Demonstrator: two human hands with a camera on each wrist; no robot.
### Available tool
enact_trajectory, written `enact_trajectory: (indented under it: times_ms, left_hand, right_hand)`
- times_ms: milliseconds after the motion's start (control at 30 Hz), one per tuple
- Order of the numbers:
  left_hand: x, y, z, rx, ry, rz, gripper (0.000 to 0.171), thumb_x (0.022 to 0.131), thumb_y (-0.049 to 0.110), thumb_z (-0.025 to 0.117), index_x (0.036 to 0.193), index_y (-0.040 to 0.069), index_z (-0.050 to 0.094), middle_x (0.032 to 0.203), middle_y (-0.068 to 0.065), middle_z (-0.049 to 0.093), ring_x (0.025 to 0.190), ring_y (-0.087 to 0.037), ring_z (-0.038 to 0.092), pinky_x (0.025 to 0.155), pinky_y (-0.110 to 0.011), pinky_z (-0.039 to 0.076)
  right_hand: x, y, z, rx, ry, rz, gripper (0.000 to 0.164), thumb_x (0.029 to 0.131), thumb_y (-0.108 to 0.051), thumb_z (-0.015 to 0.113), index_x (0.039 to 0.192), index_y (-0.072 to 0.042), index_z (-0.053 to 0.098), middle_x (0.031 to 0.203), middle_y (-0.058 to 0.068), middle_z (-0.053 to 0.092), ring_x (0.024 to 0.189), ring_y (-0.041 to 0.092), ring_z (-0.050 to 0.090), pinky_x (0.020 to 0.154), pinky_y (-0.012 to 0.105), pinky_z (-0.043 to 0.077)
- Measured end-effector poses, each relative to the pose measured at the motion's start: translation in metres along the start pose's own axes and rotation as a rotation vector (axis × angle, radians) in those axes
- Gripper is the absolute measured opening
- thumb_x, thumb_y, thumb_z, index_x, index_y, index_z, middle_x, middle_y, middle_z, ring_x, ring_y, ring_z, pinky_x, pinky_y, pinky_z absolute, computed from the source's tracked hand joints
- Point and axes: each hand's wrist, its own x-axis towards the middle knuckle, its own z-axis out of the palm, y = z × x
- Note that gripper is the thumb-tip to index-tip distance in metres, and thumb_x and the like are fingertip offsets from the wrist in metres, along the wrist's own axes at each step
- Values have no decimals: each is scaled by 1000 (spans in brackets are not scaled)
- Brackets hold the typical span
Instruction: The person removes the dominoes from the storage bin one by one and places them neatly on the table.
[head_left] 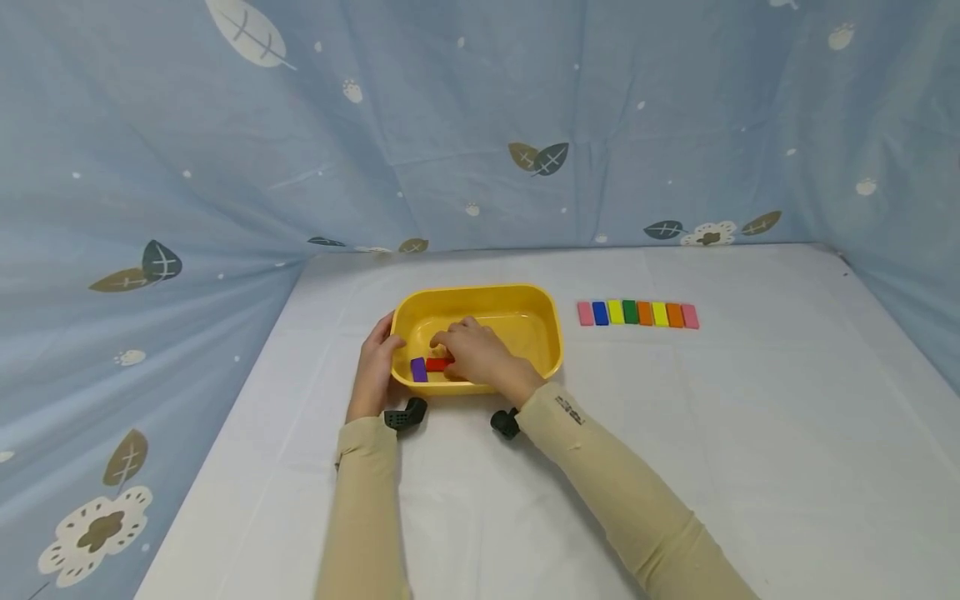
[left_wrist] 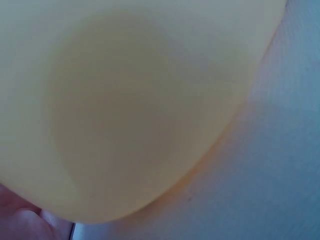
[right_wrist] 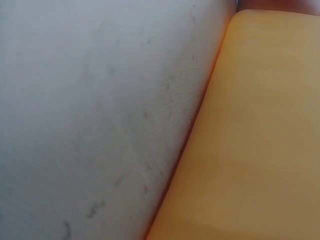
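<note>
A shallow yellow plastic bin (head_left: 480,388) stands on the white-covered table. My left hand (head_left: 372,367) grips its left side, thumb over the rim and fingers outside. Inside the bin, my right hand (head_left: 480,354) reaches down toward the front left, index finger and thumb apart. Its thumb is close by the right end of a red block (head_left: 435,364), and whether they touch cannot be told. A purple block (head_left: 418,370) lies just left of the red one. In both wrist views the bin's wall fills much of the picture, blurred, and hides the fingers' work.
Right of the bin, a row of small coloured blocks (head_left: 631,312) in pink, blue, yellow, green and orange lies on the white table (head_left: 750,433). A blue patterned curtain (head_left: 480,108) hangs behind and at the sides. Black wrist cameras (head_left: 406,415) sit near the bin's front.
</note>
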Motion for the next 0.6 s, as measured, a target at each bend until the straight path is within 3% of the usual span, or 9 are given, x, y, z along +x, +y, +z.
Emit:
enact_trajectory:
  times_ms: [100, 333, 467, 600]
  left_hand:
    - [-1, 1, 1, -8, -9, -3, 54, 82, 11, 42, 134, 23, 41, 136, 5, 38, 120, -16, 37, 101, -33, 29]
    - [-2, 4, 1, -29, -11, -13, 54, 82, 10, 42, 134, 22, 41, 137, 6, 37, 121, -15, 36, 101, -32, 29]
    - [-2, 4, 1, -35, -17, -5, 54, 81, 10, 41, 134, 23, 42, 137, 6, 38, 120, -15, 37, 101, -32, 29]
    - [-2, 4, 1, -21, -8, -8, 53, 81, 11, 42, 133, 23, 43, 135, 6, 39, 119, -15, 38, 100, -32, 31]
  right_hand:
    - [-1, 0, 0, -33, -3, 7, 38, 80, -22, 64, 117, -21, 59, 101, -3, 53, 102, 19, 37, 82, 34, 37]
    - [-2, 0, -1, -29, -6, 20, 22, 80, -15, 61, 101, -21, 64, 92, -3, 50, 92, 18, 37, 75, 31, 36]
    - [-2, 0, -1, -8, 15, 26, 6, 82, -22, 60, 87, -22, 63, 85, -4, 49, 87, 17, 36, 71, 30, 34]
    - [-2, 0, -3, 22, 57, 39, 15, 83, -35, 59, 86, -21, 63, 83, -5, 50, 83, 15, 41, 69, 27, 37]
